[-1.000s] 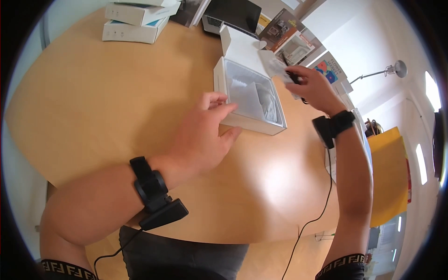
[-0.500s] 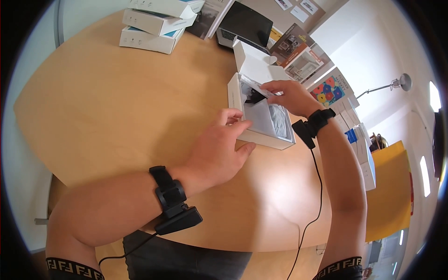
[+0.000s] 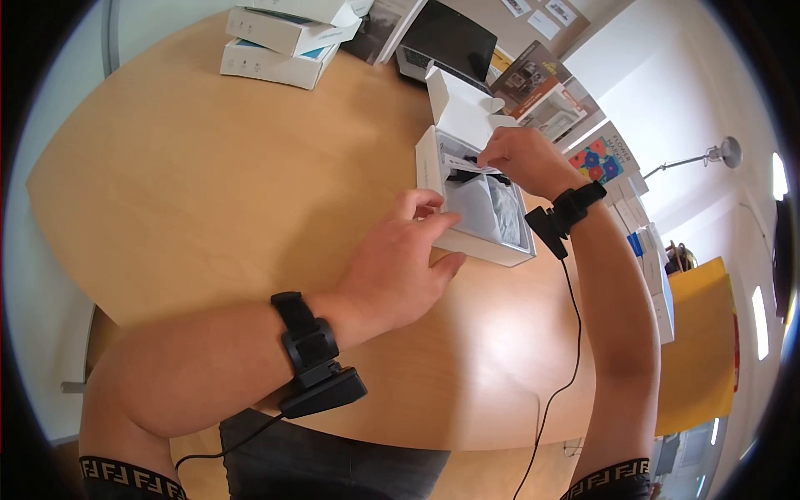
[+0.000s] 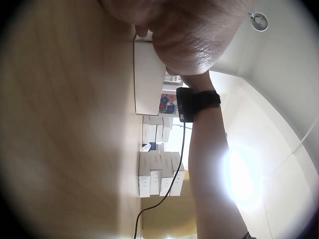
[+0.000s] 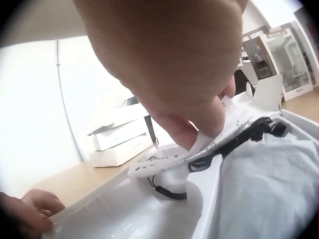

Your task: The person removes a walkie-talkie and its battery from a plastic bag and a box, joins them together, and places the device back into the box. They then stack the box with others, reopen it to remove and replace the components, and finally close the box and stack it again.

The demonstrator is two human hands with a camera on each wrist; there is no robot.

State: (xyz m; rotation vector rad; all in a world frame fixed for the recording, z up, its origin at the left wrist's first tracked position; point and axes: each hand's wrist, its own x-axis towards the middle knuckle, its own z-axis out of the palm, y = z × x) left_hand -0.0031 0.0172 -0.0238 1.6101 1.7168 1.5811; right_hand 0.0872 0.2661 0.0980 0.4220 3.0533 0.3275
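Observation:
An open white box [image 3: 487, 248] stands on the table, its lid folded back. Inside lie a black strap or cable [image 5: 239, 142], a white divider and a translucent bag [image 3: 504, 210]. The right hand [image 3: 533, 162] pinches a thin white printed packet [image 5: 199, 147] between thumb and fingers, over the black item at the box's far part. Fingers of the left hand [image 3: 392, 262] rest at the box's near left side, bent loosely, with the thumb apart. In the left wrist view, the left palm [image 4: 194, 35] hides most of its contact with the box.
Several white boxes [image 3: 275, 65] are stacked at the back left. Behind the open box are a laptop [image 3: 446, 42] and picture cards or books [image 3: 604, 158]. More white boxes [image 4: 159, 169] stand at the right. A black cable [image 3: 575, 333] hangs from the right wrist camera.
The right hand has come from the box's right side to over its inside, bringing the packet and black item. The black item now lies in the box. The left hand stays at the box's side.

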